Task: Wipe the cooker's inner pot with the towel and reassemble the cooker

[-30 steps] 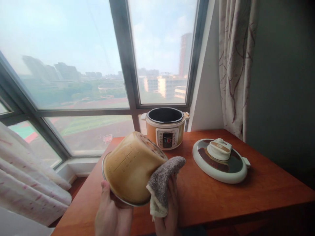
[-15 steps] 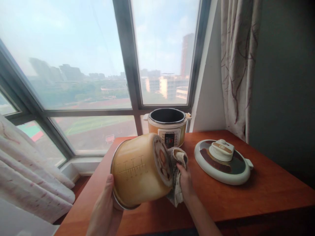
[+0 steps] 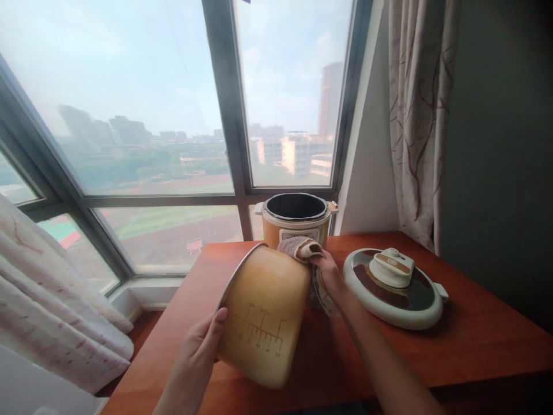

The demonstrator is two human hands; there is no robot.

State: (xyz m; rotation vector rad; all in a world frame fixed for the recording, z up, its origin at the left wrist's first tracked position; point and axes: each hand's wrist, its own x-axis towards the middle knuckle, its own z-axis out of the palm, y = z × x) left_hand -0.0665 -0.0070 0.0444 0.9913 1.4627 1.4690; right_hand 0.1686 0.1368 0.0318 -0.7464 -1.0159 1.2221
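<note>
Left hand (image 3: 196, 351) clasps the rim of a tilted golden metal inner pot (image 3: 263, 314) above the wooden table (image 3: 475, 340); right hand (image 3: 330, 274) presses a grey-brown cloth (image 3: 300, 248) against its base. Likely rigid, smooth, slippery; best gripped by the rim.

A reddish-brown wooden surface (image 3: 475, 346) is standing against the window, its near edge running along the bottom of the view. At its far side, close to the glass, an open cooker body (image 3: 295, 218) with a dark inside is sitting upright, its front partly hidden. To the right of that, a round white-rimmed lid (image 3: 393, 285) with a dark top and a pale knob is lying flat on the wood, well apart from the cooker body and near the curtain-side edge.
</note>
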